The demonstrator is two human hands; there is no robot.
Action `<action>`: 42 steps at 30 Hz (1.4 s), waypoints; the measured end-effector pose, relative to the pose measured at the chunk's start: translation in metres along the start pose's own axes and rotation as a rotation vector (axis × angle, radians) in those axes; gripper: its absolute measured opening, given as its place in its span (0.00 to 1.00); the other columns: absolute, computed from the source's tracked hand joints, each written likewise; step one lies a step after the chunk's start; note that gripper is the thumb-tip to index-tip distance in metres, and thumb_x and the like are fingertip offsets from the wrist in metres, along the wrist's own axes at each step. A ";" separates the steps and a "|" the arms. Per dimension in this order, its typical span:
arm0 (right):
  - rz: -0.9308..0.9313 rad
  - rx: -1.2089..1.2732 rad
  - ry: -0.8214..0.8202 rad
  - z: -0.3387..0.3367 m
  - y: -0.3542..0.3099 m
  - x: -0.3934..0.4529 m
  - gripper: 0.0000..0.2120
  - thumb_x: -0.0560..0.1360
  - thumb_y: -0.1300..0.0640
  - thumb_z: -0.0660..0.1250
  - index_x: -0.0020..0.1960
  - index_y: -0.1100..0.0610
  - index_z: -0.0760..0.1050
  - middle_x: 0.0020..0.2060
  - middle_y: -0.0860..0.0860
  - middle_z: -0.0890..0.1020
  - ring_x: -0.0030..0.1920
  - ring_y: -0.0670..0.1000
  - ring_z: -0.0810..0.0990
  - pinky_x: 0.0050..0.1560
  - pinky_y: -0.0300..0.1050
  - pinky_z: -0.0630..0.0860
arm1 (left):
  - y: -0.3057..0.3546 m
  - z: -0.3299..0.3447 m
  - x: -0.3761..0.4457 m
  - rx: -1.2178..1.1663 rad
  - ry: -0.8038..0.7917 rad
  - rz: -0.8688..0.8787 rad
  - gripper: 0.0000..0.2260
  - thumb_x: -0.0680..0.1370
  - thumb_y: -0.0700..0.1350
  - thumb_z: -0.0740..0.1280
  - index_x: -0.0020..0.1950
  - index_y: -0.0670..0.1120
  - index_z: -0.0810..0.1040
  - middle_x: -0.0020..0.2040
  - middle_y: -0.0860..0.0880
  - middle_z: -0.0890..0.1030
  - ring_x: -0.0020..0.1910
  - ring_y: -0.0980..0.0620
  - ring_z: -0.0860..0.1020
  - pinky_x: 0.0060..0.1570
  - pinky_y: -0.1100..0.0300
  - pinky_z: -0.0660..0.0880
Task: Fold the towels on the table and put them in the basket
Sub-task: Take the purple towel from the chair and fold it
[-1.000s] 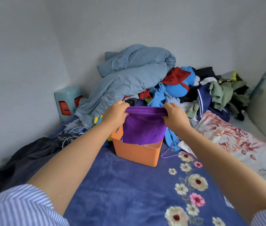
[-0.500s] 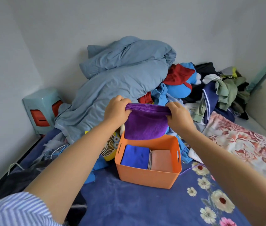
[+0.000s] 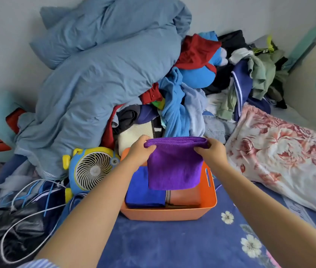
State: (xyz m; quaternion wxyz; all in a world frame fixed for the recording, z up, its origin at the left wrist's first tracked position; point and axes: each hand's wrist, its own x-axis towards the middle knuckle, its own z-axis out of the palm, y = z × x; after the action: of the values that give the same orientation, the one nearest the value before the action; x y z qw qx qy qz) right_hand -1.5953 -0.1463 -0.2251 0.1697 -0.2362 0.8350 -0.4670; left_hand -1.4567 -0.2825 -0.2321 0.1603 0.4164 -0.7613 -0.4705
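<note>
Orange basket point(image 3: 169, 214) sits nearest on the blue bedspread, blue towel point(image 3: 143, 192) and brown towel point(image 3: 184, 197) side by side inside. Left hand point(image 3: 139, 149) and right hand point(image 3: 211, 153) each pinch a top corner of the folded purple towel point(image 3: 173, 167), hanging it flat over the basket, likely so the fold survives lowering. Laundry pile point(image 3: 182, 105) behind.

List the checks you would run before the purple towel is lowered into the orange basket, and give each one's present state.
1. Left hand grips the purple towel by its top edge: ok.
2. Right hand grips the other end: ok.
3. Towel folded: ok.
4. Towel hangs over the orange basket: ok.
5. Room beside the blue towel and the brown towel: cannot tell.
6. Small fan clear of the basket: ok.
</note>
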 end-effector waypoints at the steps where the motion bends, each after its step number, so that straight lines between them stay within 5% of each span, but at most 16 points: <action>1: 0.026 -0.016 -0.014 0.006 0.012 0.005 0.10 0.70 0.66 0.67 0.49 0.70 0.76 0.40 0.58 0.77 0.42 0.52 0.73 0.41 0.43 0.67 | -0.010 0.011 0.007 -0.010 -0.033 -0.038 0.07 0.78 0.39 0.61 0.56 0.45 0.71 0.39 0.49 0.74 0.34 0.54 0.69 0.33 0.66 0.69; 6: 0.091 -0.225 -0.180 0.034 0.070 0.037 0.08 0.77 0.62 0.60 0.55 0.63 0.68 0.56 0.64 0.76 0.57 0.60 0.74 0.45 0.47 0.63 | -0.059 0.068 0.042 -0.061 -0.155 -0.257 0.06 0.80 0.42 0.58 0.44 0.49 0.67 0.39 0.50 0.70 0.42 0.49 0.70 0.46 0.50 0.75; 10: 0.187 -0.432 -0.303 0.059 0.112 0.068 0.08 0.79 0.61 0.55 0.55 0.65 0.64 0.58 0.67 0.74 0.59 0.64 0.73 0.49 0.49 0.67 | -0.092 0.103 0.066 0.054 -0.252 -0.375 0.05 0.80 0.45 0.57 0.53 0.45 0.67 0.50 0.43 0.72 0.48 0.46 0.73 0.41 0.52 0.76; 14: 0.253 -0.568 -0.375 0.088 0.144 0.098 0.09 0.78 0.64 0.54 0.58 0.65 0.62 0.60 0.67 0.73 0.61 0.64 0.72 0.53 0.48 0.68 | -0.122 0.134 0.099 0.286 -0.284 -0.393 0.13 0.80 0.46 0.57 0.60 0.39 0.68 0.61 0.39 0.74 0.60 0.40 0.73 0.55 0.50 0.72; 22: 0.274 -0.660 -0.169 0.135 0.196 0.145 0.20 0.76 0.64 0.58 0.67 0.65 0.61 0.63 0.63 0.71 0.64 0.61 0.71 0.64 0.49 0.66 | -0.160 0.184 0.159 0.362 -0.193 -0.404 0.17 0.81 0.47 0.57 0.66 0.38 0.66 0.65 0.40 0.72 0.64 0.41 0.71 0.58 0.53 0.69; 29: 0.064 -0.744 0.011 0.156 0.233 0.149 0.15 0.79 0.57 0.57 0.62 0.64 0.67 0.58 0.63 0.73 0.59 0.63 0.73 0.60 0.52 0.66 | -0.192 0.209 0.169 0.273 -0.007 -0.322 0.14 0.80 0.45 0.60 0.62 0.38 0.68 0.59 0.39 0.76 0.59 0.40 0.74 0.53 0.51 0.70; 33: -0.148 -0.643 0.047 0.164 0.242 0.138 0.10 0.72 0.65 0.58 0.54 0.65 0.68 0.55 0.63 0.76 0.57 0.63 0.72 0.61 0.52 0.62 | -0.202 0.221 0.158 0.333 0.085 -0.176 0.15 0.80 0.44 0.59 0.65 0.39 0.68 0.60 0.41 0.75 0.59 0.42 0.74 0.53 0.51 0.71; 35: -0.289 -0.794 -0.072 0.169 0.255 0.129 0.15 0.69 0.60 0.57 0.54 0.64 0.69 0.56 0.64 0.78 0.59 0.61 0.67 0.60 0.54 0.60 | -0.208 0.225 0.156 0.441 0.092 -0.038 0.14 0.76 0.40 0.66 0.60 0.37 0.73 0.52 0.40 0.79 0.50 0.41 0.79 0.44 0.52 0.76; 38: -0.243 -0.951 -0.207 0.171 0.270 0.121 0.25 0.69 0.50 0.53 0.56 0.63 0.77 0.57 0.63 0.79 0.62 0.57 0.64 0.62 0.52 0.58 | -0.220 0.229 0.161 0.622 0.082 0.097 0.16 0.61 0.40 0.80 0.44 0.39 0.81 0.32 0.45 0.80 0.29 0.46 0.80 0.22 0.63 0.73; 42: -0.211 -1.007 -0.234 0.173 0.278 0.127 0.27 0.69 0.48 0.52 0.57 0.63 0.77 0.58 0.62 0.79 0.63 0.56 0.64 0.63 0.50 0.57 | -0.228 0.226 0.170 0.732 0.013 0.179 0.15 0.57 0.42 0.82 0.38 0.42 0.81 0.28 0.48 0.78 0.26 0.49 0.78 0.17 0.66 0.68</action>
State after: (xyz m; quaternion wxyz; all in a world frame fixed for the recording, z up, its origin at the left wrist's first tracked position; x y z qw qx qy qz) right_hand -1.6791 -0.2123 -0.5601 0.0792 -0.4219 0.9032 0.0070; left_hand -1.5923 -0.3322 -0.5651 0.0463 0.3810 -0.9113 -0.1488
